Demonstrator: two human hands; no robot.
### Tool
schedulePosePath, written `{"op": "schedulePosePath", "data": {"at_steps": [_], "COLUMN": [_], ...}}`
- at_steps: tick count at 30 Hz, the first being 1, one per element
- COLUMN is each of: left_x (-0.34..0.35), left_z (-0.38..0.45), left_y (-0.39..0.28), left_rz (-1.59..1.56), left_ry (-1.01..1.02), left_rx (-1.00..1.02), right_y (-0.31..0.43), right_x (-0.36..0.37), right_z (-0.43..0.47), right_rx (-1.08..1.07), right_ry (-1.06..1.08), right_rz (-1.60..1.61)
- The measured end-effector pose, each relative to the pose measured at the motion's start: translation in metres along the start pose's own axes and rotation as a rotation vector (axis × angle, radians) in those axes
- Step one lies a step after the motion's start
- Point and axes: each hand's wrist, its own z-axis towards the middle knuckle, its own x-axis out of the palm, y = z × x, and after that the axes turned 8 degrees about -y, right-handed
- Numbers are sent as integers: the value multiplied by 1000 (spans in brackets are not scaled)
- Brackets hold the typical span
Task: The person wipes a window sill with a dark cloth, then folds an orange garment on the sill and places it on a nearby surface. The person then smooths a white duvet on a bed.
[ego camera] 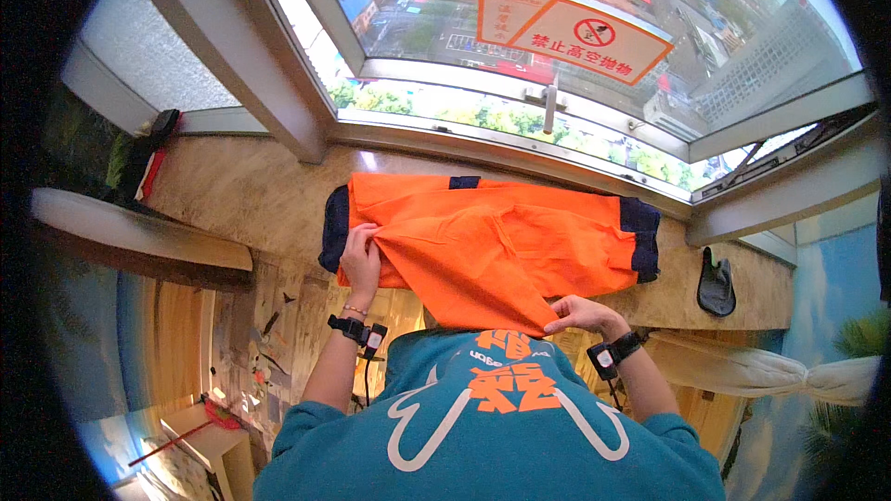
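Note:
Orange trousers [445, 229] with dark navy bands at both ends lie spread lengthwise across the stone windowsill, their lower part drawn over the front edge towards my chest. My left hand [361, 261] pinches the fabric near the left end, beside the dark waistband-like strip. With thumb and fingers, my right hand [576, 314] grips a pulled-out corner of the cloth close to my shirt. The orange cloth is taut between the two hands, with a fold running diagonally. Both wrists wear black straps with small devices.
A window with a handle [550, 110] and a warning sign [574, 31] rises behind the windowsill [230, 184]. A dark slipper-shaped object [716, 283] lies at the right. A tied cream curtain [766, 365] hangs lower right; a white cabinet [209, 435] stands lower left.

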Motion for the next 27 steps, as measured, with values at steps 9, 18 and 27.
{"op": "schedulePosePath", "data": {"at_steps": [9, 18, 27], "left_x": [0, 2, 5], "left_z": [-5, -7, -6], "left_y": [-1, 8, 4], "left_rz": [-12, -21, 28], "left_ry": [11, 45, 8], "left_rx": [0, -67, 49], "right_y": [65, -8, -102], "right_x": [-68, -145, -123], "right_z": [-64, -53, -76], "right_rx": [-435, -30, -181], "right_ry": [-704, -1361, -1293], "right_rz": [-293, -703, 65]}}
